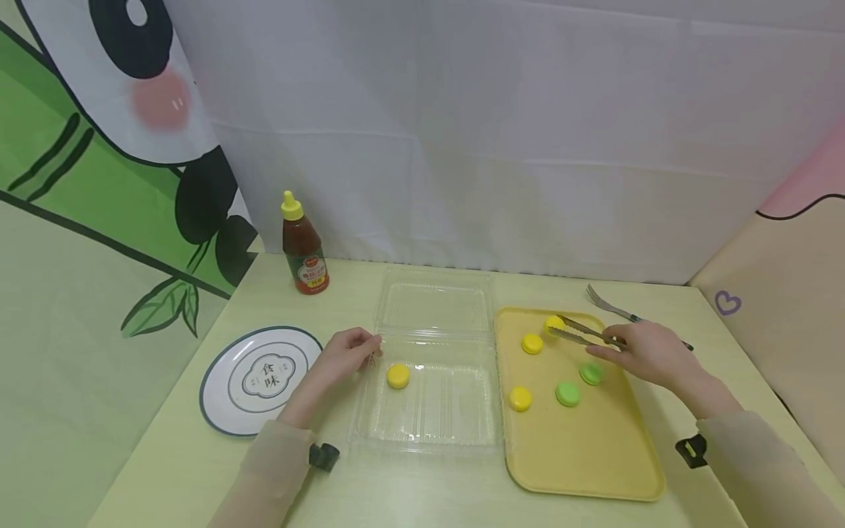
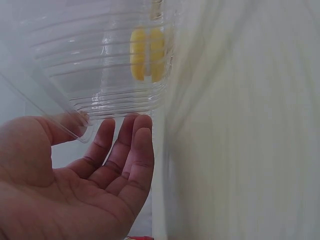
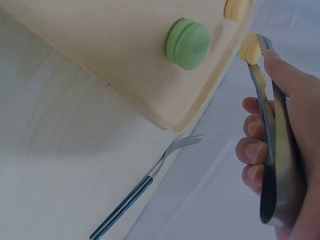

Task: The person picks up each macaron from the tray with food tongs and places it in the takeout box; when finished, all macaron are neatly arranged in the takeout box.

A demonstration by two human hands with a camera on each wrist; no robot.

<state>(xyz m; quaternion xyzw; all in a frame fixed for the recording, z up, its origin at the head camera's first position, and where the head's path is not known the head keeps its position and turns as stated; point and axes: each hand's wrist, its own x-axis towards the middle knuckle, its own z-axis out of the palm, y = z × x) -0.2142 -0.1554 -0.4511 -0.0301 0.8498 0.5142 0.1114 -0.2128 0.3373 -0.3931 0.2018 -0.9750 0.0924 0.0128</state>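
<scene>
In the head view my right hand (image 1: 650, 353) grips metal tongs (image 1: 587, 331) over the far part of the yellow tray (image 1: 581, 455). A yellow macaron (image 2: 147, 54) sits inside the clear plastic container (image 1: 436, 433), near its left wall. Between the tong tips is another yellow macaron (image 3: 250, 48), seen raised above the tray edge in the right wrist view. My left hand (image 1: 346, 352) holds the container's left rim, thumb over the edge and curled fingers against the outer wall. On the tray lie two more yellow macarons (image 1: 520, 398) and two green macarons (image 1: 568, 394).
The container's open lid (image 1: 436, 301) lies flat behind it. A white plate (image 1: 231, 381) with a blue rim is on the left, partly behind my left forearm. A sauce bottle (image 1: 306, 253) stands at the back left. A fork (image 1: 610, 306) lies beyond the tray.
</scene>
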